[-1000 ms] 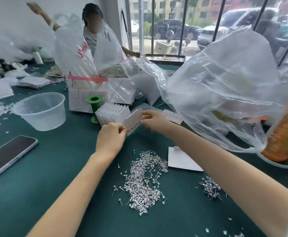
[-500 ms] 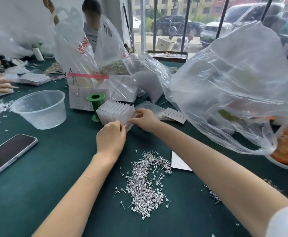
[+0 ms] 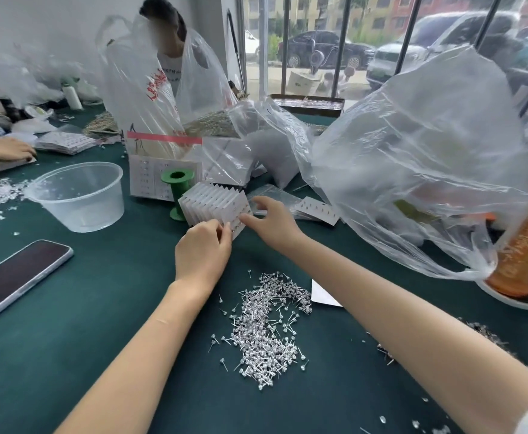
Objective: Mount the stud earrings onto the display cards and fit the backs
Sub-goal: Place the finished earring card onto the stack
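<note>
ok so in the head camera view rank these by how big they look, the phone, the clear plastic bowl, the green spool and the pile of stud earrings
1. pile of stud earrings, nearest the camera
2. clear plastic bowl and phone: look alike, and the phone is cut off by the frame
3. green spool

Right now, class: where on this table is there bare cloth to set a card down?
Bare green cloth lies between the phone and the left forearm, and below the clear tub. Crowded: the stud pile between the forearms, the card stack and the bags behind.
</note>
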Tool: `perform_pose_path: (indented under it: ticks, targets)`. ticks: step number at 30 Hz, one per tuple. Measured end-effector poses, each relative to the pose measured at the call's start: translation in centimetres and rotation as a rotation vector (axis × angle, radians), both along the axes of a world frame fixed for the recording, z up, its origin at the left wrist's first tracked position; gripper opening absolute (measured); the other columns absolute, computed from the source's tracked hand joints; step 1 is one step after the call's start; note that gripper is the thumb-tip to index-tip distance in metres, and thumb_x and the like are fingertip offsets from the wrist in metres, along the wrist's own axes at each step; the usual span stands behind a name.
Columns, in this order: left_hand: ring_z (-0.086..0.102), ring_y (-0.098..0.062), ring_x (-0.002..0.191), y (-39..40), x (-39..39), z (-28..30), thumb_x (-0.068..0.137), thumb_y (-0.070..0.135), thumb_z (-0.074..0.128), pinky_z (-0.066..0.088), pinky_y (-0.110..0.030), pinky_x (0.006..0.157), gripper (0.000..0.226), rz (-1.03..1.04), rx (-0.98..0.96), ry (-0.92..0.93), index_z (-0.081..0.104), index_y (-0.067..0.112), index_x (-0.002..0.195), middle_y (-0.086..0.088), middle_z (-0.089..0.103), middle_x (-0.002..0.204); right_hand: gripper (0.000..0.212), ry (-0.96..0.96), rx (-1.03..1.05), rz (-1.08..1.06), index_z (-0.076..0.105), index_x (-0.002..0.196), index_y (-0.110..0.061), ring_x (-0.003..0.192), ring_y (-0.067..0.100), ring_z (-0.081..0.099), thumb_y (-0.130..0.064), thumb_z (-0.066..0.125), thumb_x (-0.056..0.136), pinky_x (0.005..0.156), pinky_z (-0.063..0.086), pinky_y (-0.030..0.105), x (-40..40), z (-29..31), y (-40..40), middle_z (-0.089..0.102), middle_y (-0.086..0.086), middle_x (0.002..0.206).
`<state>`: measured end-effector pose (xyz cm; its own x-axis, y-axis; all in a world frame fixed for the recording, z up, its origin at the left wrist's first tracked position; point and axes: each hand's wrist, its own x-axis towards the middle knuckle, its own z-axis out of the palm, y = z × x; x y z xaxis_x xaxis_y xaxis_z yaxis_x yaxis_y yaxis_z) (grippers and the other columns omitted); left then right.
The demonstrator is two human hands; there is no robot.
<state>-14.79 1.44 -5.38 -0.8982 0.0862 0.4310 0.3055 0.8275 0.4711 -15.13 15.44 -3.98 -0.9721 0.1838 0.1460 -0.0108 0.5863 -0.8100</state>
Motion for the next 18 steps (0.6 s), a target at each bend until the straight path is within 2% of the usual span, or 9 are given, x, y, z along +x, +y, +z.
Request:
perform_pose_path:
  ticks: [2, 5, 6, 8, 10, 13, 15, 18]
  targets:
    - [0.053, -0.032, 0.071, -0.1, 0.4, 0.4, 0.095, 0.029, 0.048, 0.03, -0.03, 0.059, 0.035, -0.008, 0.037, 0.029, 0.053, 0.01, 0.066, -0.012, 0.064, 0.076, 0.047, 0.065, -0.011, 0.004, 0.054, 0.13, -0.01, 0.106, 0.014, 0.057, -0.029, 0.067, 0.089, 0.085, 0.04, 0.02, 1.6, 1.1, 0.2, 0.061, 0.006, 0.124]
    - [0.046, -0.028, 0.06, 0.2, 1.6, 1.4, 0.095, 0.025, 0.049, 0.028, -0.03, 0.055, 0.036, -0.081, 0.066, 0.086, 0.046, 0.011, 0.061, -0.006, 0.054, 0.062, 0.019, 0.183, 0.005, 0.027, 0.068, 0.104, -0.016, 0.078, 0.004, 0.057, -0.027, 0.067, 0.089, 0.07, 0.042, 0.015, 5.0, 3.1, 1.2, 0.069, -0.001, 0.097]
    - [0.047, -0.028, 0.058, 0.5, 2.2, 1.7, 0.094, 0.025, 0.05, 0.029, -0.03, 0.054, 0.036, -0.135, 0.065, 0.1, 0.048, 0.011, 0.062, -0.003, 0.051, 0.059, 0.011, 0.213, 0.028, 0.03, 0.07, 0.096, -0.018, 0.075, 0.004, 0.058, -0.025, 0.067, 0.089, 0.069, 0.043, 0.017, 6.3, 3.7, 1.8, 0.07, -0.003, 0.089]
    - [0.052, -0.026, 0.06, 1.2, 3.5, 2.3, 0.095, 0.026, 0.052, 0.037, -0.032, 0.055, 0.031, -0.298, 0.036, 0.105, 0.057, 0.009, 0.07, -0.002, 0.056, 0.063, 0.007, 0.231, 0.116, 0.026, 0.072, 0.088, -0.018, 0.072, 0.008, 0.059, -0.021, 0.066, 0.088, 0.071, 0.046, 0.023, 9.2, 4.2, 3.2, 0.069, -0.003, 0.081]
    - [0.058, -0.022, 0.07, 2.1, 4.9, 2.7, 0.094, 0.027, 0.054, 0.045, -0.033, 0.065, 0.023, -0.501, -0.03, 0.08, 0.065, 0.009, 0.084, -0.002, 0.064, 0.077, 0.011, 0.163, 0.282, 0.013, 0.073, 0.093, -0.018, 0.077, 0.01, 0.061, -0.024, 0.065, 0.088, 0.076, 0.049, 0.03, 12.2, 4.1, 4.9, 0.071, -0.003, 0.086]
    - [0.061, -0.015, 0.086, 3.6, 7.1, 2.4, 0.093, 0.032, 0.057, 0.047, -0.031, 0.079, 0.02, -0.729, -0.152, 0.015, 0.068, 0.016, 0.099, 0.005, 0.065, 0.097, 0.03, -0.062, 0.608, -0.008, 0.066, 0.116, -0.02, 0.108, 0.014, 0.058, -0.037, 0.059, 0.092, 0.092, 0.044, 0.031, 16.1, 2.9, 6.9, 0.067, -0.005, 0.116]
    - [0.059, -0.013, 0.098, 4.4, 8.1, 1.8, 0.091, 0.036, 0.059, 0.043, -0.027, 0.086, 0.026, -0.807, -0.23, 0.004, 0.067, 0.019, 0.109, 0.008, 0.063, 0.111, 0.038, -0.128, 0.77, 0.0, 0.059, 0.125, -0.021, 0.119, 0.014, 0.05, -0.044, 0.053, 0.095, 0.097, 0.038, 0.028, 17.9, 1.9, 7.6, 0.06, -0.006, 0.127]
    - [0.055, -0.014, 0.111, 5.2, 8.9, 0.8, 0.088, 0.038, 0.061, 0.039, -0.023, 0.091, 0.036, -0.867, -0.292, 0.027, 0.064, 0.018, 0.118, 0.007, 0.061, 0.124, 0.042, -0.143, 0.918, 0.001, 0.058, 0.124, -0.022, 0.123, 0.017, 0.045, -0.051, 0.048, 0.095, 0.101, 0.034, 0.029, 19.5, 0.7, 8.0, 0.056, -0.006, 0.131]
